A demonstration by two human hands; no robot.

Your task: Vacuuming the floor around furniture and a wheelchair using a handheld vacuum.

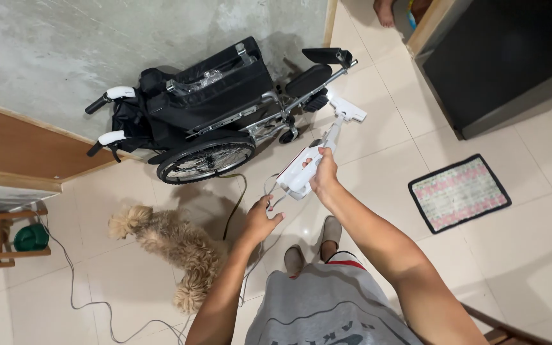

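My right hand point(324, 174) grips the handle of a white stick vacuum cleaner point(301, 172). Its tube runs forward to the floor head point(348, 110), which rests on the tiles beside the footrests of a folded black wheelchair point(212, 105). My left hand point(260, 217) is closed around the vacuum's grey power cord point(269, 195) just below the handle. The cord trails down past my feet and across the floor to the left.
A shaggy tan dog point(174, 246) stands at my left, close to the cord. The wheelchair leans against a grey wall. A small patterned mat point(459, 191) lies on the right, a dark cabinet point(499, 57) behind it. Wooden shelf with a green object point(30, 237) at the left.
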